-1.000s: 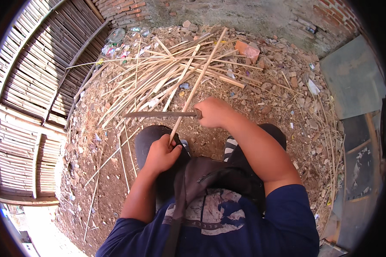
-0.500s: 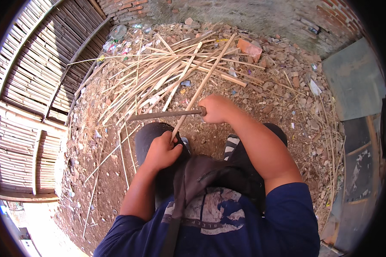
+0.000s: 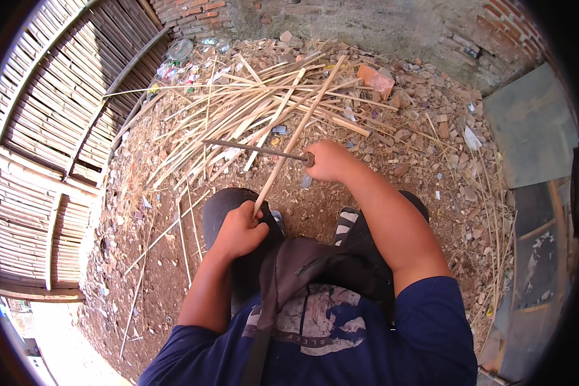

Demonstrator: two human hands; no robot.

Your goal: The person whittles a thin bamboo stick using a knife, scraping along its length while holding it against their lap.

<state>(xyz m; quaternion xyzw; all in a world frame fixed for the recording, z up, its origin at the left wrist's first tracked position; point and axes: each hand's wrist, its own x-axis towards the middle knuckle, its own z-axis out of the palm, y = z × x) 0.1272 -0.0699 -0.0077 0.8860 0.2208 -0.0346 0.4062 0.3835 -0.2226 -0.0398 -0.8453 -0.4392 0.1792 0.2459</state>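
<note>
Left hand (image 3: 240, 229): fingers curled tight round the near end of a pale strip (image 3: 297, 136), by the left knee (image 3: 217, 209). Right hand (image 3: 328, 161): fingers wrapped on a long knife (image 3: 254, 148), blade crossing the strip; contact unclear to me. Strip slants outward over a stick heap (image 3: 254, 110).

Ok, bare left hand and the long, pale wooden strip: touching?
Touching. The head view shows the bare left hand closed around the near end of the long, pale wooden strip.
</note>
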